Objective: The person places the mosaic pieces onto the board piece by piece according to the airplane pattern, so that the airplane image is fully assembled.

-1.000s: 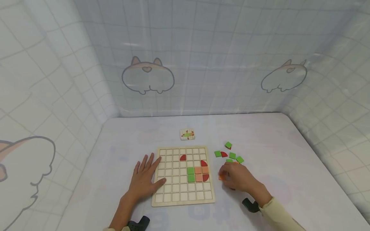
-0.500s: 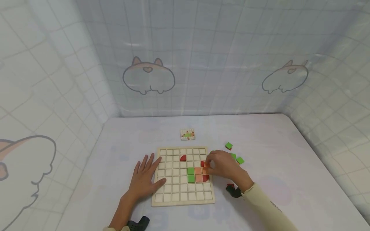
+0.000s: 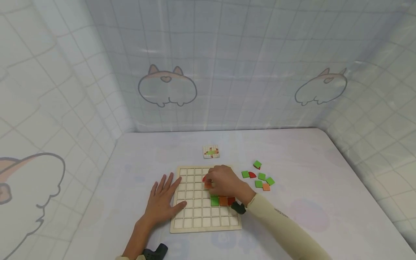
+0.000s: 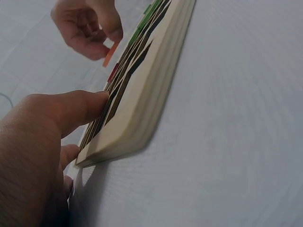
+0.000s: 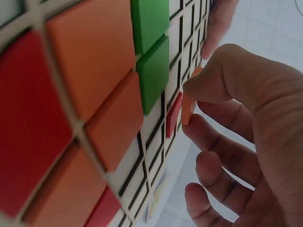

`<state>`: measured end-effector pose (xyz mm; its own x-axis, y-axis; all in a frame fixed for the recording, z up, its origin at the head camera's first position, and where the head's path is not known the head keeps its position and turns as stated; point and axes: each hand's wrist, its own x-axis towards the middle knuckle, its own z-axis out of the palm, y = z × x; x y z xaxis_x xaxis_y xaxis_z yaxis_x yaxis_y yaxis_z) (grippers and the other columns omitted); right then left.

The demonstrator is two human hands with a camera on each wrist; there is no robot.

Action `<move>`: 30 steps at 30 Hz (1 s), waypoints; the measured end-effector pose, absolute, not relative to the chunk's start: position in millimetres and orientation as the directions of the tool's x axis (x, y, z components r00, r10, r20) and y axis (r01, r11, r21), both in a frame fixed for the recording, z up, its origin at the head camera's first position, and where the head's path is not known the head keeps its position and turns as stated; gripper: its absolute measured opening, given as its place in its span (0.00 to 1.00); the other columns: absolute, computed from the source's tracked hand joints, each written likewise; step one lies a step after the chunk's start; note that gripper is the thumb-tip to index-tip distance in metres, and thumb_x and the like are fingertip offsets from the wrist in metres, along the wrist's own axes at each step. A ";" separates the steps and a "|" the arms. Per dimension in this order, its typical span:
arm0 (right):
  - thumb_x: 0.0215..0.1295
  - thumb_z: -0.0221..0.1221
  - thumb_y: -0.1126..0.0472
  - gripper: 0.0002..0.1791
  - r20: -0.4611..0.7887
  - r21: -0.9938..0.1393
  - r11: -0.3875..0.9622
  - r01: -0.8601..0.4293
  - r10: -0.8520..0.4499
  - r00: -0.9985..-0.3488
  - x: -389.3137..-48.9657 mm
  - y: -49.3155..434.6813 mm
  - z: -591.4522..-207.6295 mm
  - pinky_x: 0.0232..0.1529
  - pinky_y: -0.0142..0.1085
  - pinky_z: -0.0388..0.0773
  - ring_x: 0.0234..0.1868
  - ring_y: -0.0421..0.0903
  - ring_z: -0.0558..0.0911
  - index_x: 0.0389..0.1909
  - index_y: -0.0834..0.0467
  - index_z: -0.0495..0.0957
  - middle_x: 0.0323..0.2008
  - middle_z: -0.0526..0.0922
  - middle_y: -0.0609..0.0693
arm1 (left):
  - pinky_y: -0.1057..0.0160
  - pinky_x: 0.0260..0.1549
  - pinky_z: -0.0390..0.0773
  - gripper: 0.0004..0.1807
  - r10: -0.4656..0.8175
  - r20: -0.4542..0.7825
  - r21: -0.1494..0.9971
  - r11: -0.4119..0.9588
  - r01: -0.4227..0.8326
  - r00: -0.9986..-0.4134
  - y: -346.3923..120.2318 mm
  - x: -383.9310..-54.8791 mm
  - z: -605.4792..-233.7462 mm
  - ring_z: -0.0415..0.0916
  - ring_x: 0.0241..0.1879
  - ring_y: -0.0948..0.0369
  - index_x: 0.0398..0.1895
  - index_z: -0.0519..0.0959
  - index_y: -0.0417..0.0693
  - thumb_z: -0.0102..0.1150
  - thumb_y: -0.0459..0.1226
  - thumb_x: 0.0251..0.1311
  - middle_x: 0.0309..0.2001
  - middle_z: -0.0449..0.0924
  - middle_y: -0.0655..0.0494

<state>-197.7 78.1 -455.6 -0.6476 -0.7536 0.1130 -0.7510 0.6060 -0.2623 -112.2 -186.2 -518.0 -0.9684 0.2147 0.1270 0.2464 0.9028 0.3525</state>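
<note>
A wooden grid board [image 3: 193,229] lies on the table, with green, orange and red pieces set in some cells. My left hand [image 3: 164,198] rests at its left side, fingers spread, the thumb and a fingertip on the board. Between thumb and index finger, my right hand [image 3: 225,180] pinches an orange square tile [image 5: 187,105], held on edge just over the board. Close beside that tile sits a red quarter-circle piece [image 5: 174,116]. Nearer the right wrist are a green tile [image 5: 154,75] and an orange tile [image 5: 92,52] in their cells; the right hand hides part of them in the head view.
Right of the board lie loose pieces: several green tiles [image 3: 261,176], a red quarter-circle [image 3: 252,174] and an orange tile [image 3: 266,187]. A small pattern card [image 3: 211,151] lies behind the board. Grid-printed curtains [image 3: 234,90] stand around the table.
From the loose pieces at the right, my right hand has moved left across the board, carrying the orange tile toward the red quarter-circle near the top. My left hand has stayed put.
</note>
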 end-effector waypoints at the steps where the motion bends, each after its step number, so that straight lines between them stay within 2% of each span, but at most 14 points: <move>1: 0.47 0.72 0.57 0.07 0.107 -0.258 0.607 -0.751 -0.755 -0.647 -198.7 75.7 -457.7 0.35 0.33 0.72 0.29 0.35 0.72 0.28 0.46 0.84 0.27 0.77 0.34 | 0.39 0.69 0.37 0.48 0.214 0.124 0.351 0.904 0.245 -0.969 -186.2 -112.0 -517.9 0.37 0.76 0.46 0.77 0.59 0.56 0.55 0.66 0.55 0.77 0.47 0.48; 6: 0.47 0.72 0.56 0.09 0.072 -0.212 0.614 -0.760 -0.766 -0.639 -200.7 68.9 -464.5 0.35 0.34 0.73 0.31 0.36 0.74 0.32 0.46 0.87 0.28 0.78 0.35 | 0.39 0.69 0.38 0.48 0.216 0.119 0.347 0.906 0.244 -0.969 -185.3 -110.5 -516.5 0.38 0.76 0.46 0.77 0.59 0.56 0.55 0.66 0.56 0.77 0.47 0.48; 10: 0.52 0.69 0.59 0.06 0.055 -0.185 0.620 -0.763 -0.768 -0.638 -199.5 68.6 -465.1 0.38 0.34 0.77 0.36 0.38 0.78 0.32 0.46 0.89 0.31 0.81 0.37 | 0.38 0.69 0.39 0.47 0.223 0.131 0.359 0.897 0.256 -0.966 -185.0 -109.8 -514.8 0.39 0.76 0.45 0.76 0.60 0.55 0.56 0.65 0.56 0.77 0.48 0.47; 14: 0.59 0.68 0.60 0.05 0.058 -0.223 0.608 -0.762 -0.772 -0.633 -199.1 71.5 -464.1 0.38 0.32 0.78 0.36 0.38 0.80 0.31 0.46 0.90 0.31 0.82 0.38 | 0.37 0.68 0.39 0.47 0.226 0.140 0.351 0.899 0.261 -0.964 -185.3 -110.9 -514.8 0.39 0.76 0.45 0.76 0.59 0.55 0.55 0.65 0.56 0.77 0.48 0.47; 20: 0.63 0.67 0.57 0.04 0.053 -0.292 0.601 -0.744 -0.766 -0.640 -200.3 83.2 -465.0 0.36 0.29 0.76 0.34 0.36 0.77 0.36 0.46 0.89 0.31 0.80 0.36 | 0.37 0.68 0.39 0.48 0.223 0.150 0.350 0.899 0.263 -0.963 -185.7 -112.5 -517.2 0.39 0.76 0.45 0.76 0.60 0.56 0.55 0.66 0.55 0.77 0.48 0.47; 24: 0.63 0.66 0.60 0.07 0.046 -0.355 0.634 -0.687 -0.722 -0.690 -201.0 99.1 -461.7 0.36 0.31 0.76 0.36 0.37 0.78 0.40 0.48 0.88 0.34 0.81 0.37 | 0.38 0.69 0.39 0.48 0.220 0.142 0.345 0.903 0.256 -0.965 -185.8 -112.7 -518.2 0.39 0.76 0.45 0.76 0.59 0.55 0.55 0.66 0.55 0.77 0.48 0.47; 26: 0.62 0.67 0.60 0.08 0.038 -0.379 0.671 -0.637 -0.677 -0.735 -202.1 111.0 -458.6 0.37 0.33 0.77 0.37 0.38 0.78 0.41 0.49 0.88 0.36 0.82 0.38 | 0.38 0.69 0.39 0.48 0.219 0.138 0.346 0.903 0.254 -0.966 -185.3 -112.6 -518.1 0.38 0.76 0.45 0.76 0.59 0.55 0.56 0.66 0.54 0.77 0.48 0.47; 30: 0.59 0.69 0.61 0.08 0.018 -0.374 0.746 -0.551 -0.589 -0.808 -207.7 138.3 -456.5 0.38 0.35 0.77 0.39 0.41 0.79 0.40 0.52 0.88 0.37 0.83 0.41 | 0.38 0.69 0.38 0.48 0.216 0.132 0.344 0.905 0.249 -0.968 -185.6 -112.7 -519.5 0.37 0.76 0.45 0.77 0.59 0.56 0.56 0.65 0.55 0.77 0.47 0.47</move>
<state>-207.7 138.3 -456.5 -0.8081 -0.5888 0.0176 -0.5513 0.7456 -0.3743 -112.7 -185.6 -519.5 -0.9675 0.2157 0.1319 0.2487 0.9054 0.3440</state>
